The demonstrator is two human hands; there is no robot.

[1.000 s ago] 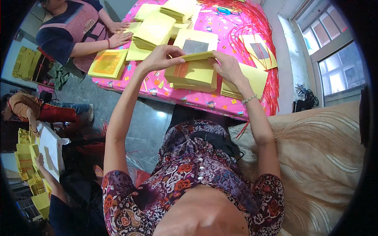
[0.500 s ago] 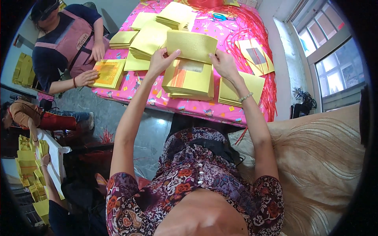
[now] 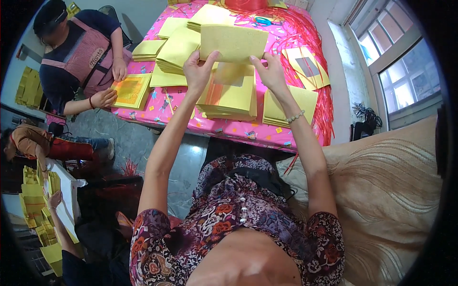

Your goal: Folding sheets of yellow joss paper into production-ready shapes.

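Observation:
A yellow sheet of paper [image 3: 234,43], seemingly folded or curved, is held up between my two hands over the pink-covered table. My left hand [image 3: 198,74] pinches its lower left edge, thumb on the near side. At the lower right edge my right hand [image 3: 272,72] grips it the same way; a beaded bracelet circles that wrist. Just below the sheet lies a thick stack of yellow paper [image 3: 241,101], its top piece bearing a silvery rectangle and orange-red marks. Beside my right wrist sits a smaller stack of plain yellow paper [image 3: 279,108].
More yellow paper piles [image 3: 179,47] cover the table's left and back. Red plastic strands [image 3: 317,71] trail down its right side, near blue-handled scissors [image 3: 264,21]. A co-worker [image 3: 90,57] handles orange-printed paper [image 3: 131,89] at left. A beige sofa [image 3: 381,190] stands at right.
Both hands have lifted the yellow sheet slightly upward and away, and it now looks flatter. More of the silvery rectangle on the stack below shows.

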